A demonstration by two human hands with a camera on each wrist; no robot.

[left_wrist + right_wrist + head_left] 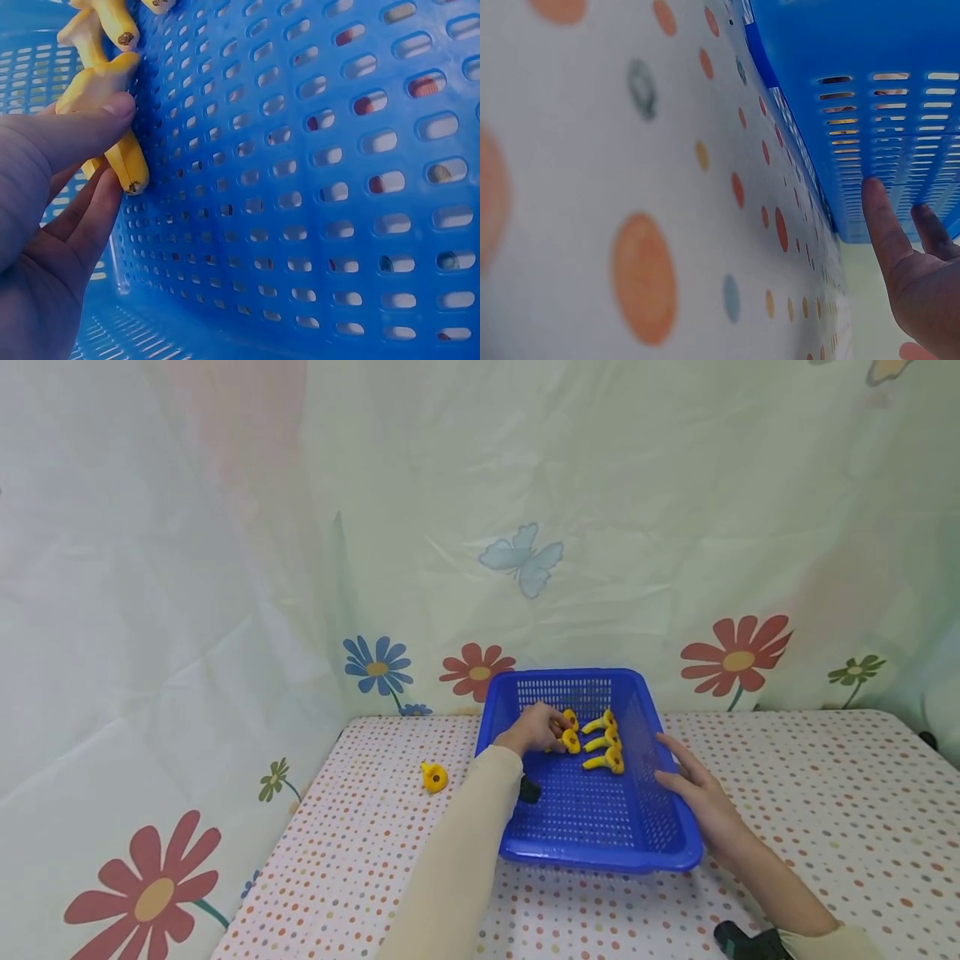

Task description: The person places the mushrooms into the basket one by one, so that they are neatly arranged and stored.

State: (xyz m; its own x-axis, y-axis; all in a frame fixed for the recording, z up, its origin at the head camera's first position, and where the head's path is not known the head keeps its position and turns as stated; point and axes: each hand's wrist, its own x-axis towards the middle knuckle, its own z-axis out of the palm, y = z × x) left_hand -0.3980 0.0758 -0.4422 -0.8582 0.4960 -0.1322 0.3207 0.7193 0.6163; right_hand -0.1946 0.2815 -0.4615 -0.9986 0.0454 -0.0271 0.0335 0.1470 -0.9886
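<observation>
A blue plastic basket (577, 810) with slotted walls stands on the table. Inside it my left hand (535, 727) pinches a yellow mushroom (124, 154) between thumb and fingers, low against the basket's floor. Next to that hand in the head view lies another yellow mushroom (571, 720), partly covered. A column of three yellow mushrooms (606, 760) lies to the right, their stems pointing left. My right hand (708, 810) is at the basket's right side; its straight fingers touch the outer wall (885, 165) near the rim.
One yellow mushroom (434, 777) lies on the dotted tablecloth (360, 843), left of the basket. Behind the table hangs a flowered curtain (600, 593). A dark wrist device (750, 942) is on the right forearm.
</observation>
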